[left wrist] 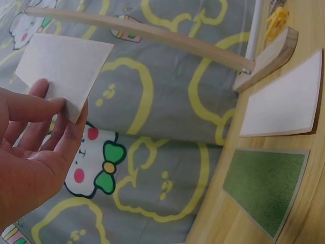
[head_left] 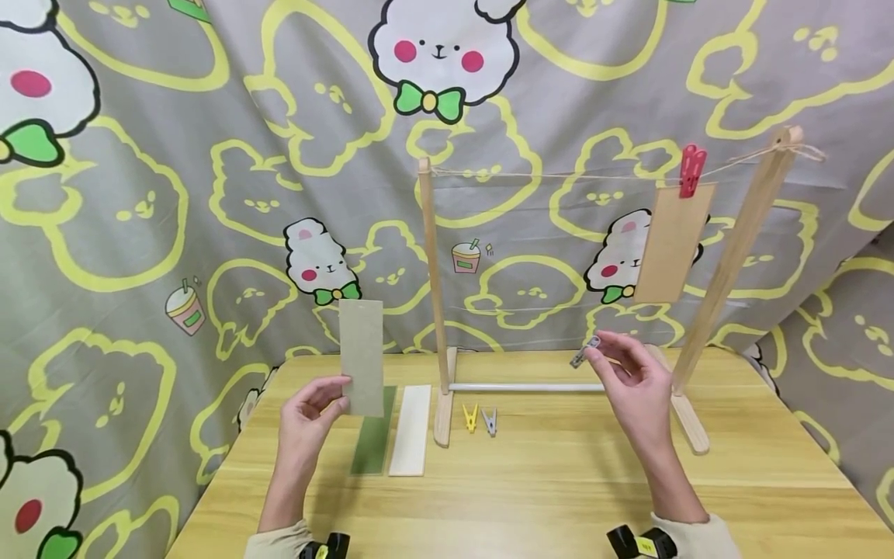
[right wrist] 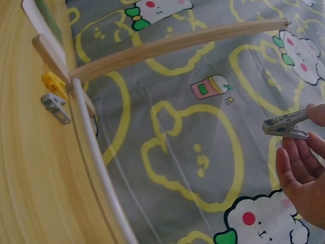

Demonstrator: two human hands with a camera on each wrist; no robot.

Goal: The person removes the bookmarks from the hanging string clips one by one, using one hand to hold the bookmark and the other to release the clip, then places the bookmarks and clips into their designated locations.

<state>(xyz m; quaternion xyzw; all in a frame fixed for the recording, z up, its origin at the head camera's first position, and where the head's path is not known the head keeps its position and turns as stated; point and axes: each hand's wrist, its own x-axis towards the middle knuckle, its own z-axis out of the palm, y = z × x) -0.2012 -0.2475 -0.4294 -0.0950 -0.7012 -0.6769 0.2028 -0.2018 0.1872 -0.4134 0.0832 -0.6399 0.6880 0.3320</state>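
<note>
My left hand (head_left: 310, 407) pinches a grey-beige rectangular card (head_left: 362, 349) by its side edge, holding it upright above the table. In the left wrist view the card (left wrist: 66, 66) looks pale, with the thumb on its face. Between thumb and fingertips, my right hand (head_left: 639, 380) pinches a grey clothespin (head_left: 585, 352), raised in front of the wooden rack. The right wrist view shows this clothespin (right wrist: 287, 126) held by its handle ends, its nose pointing away from the hand. A tan card (head_left: 673, 244) hangs from the string (head_left: 531, 175) under a red clothespin (head_left: 691, 169).
The rack has a left post (head_left: 434, 279), a right post (head_left: 733, 256) and a white bottom rod (head_left: 524, 387). On the table (head_left: 489, 512) lie a green card (head_left: 373, 446), a white card (head_left: 410, 431), a yellow clothespin (head_left: 471, 418) and another grey clothespin (head_left: 490, 421). A patterned curtain (head_left: 230, 194) hangs behind.
</note>
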